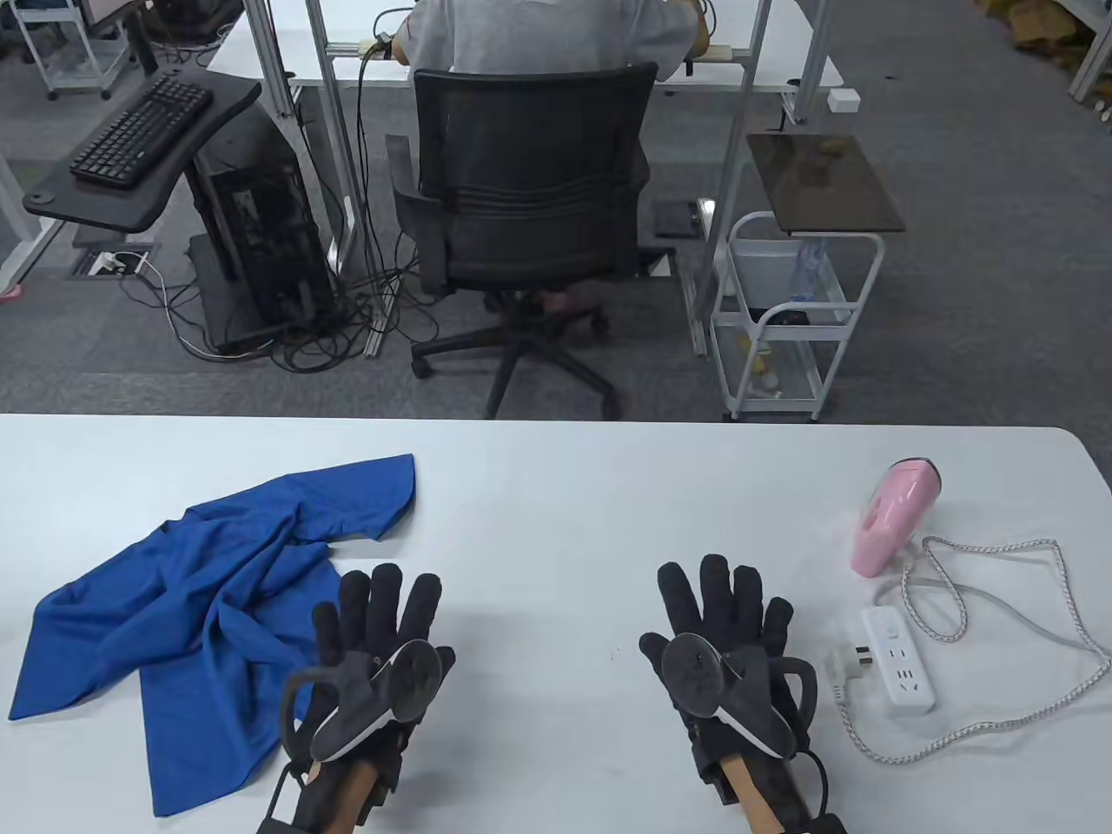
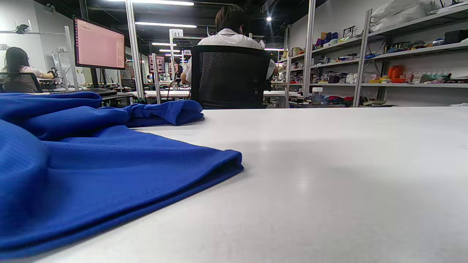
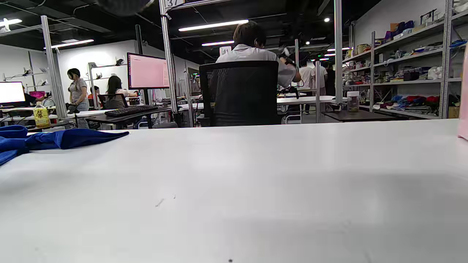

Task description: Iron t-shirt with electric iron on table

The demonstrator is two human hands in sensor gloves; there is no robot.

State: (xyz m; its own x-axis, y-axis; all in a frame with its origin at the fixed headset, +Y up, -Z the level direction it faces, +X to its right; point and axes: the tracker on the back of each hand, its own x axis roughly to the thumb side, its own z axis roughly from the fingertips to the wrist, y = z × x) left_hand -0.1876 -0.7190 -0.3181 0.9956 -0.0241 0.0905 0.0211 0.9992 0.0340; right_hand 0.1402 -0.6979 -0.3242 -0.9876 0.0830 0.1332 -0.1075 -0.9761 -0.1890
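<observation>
A crumpled blue t-shirt (image 1: 200,591) lies on the left of the white table (image 1: 556,486); it also shows in the left wrist view (image 2: 91,164) and at the left edge of the right wrist view (image 3: 55,140). A pink electric iron (image 1: 895,517) stands at the right; a sliver of it shows in the right wrist view (image 3: 464,109). Its braided cord (image 1: 1034,643) loops to an unplugged plug (image 1: 844,667) beside a white power strip (image 1: 897,658). My left hand (image 1: 382,608) lies flat, fingers spread, at the shirt's right edge. My right hand (image 1: 721,599) lies flat, empty, left of the power strip.
Beyond the table's far edge stand an office chair (image 1: 521,208) with a seated person, a white wire cart (image 1: 790,321) and a keyboard stand (image 1: 139,130).
</observation>
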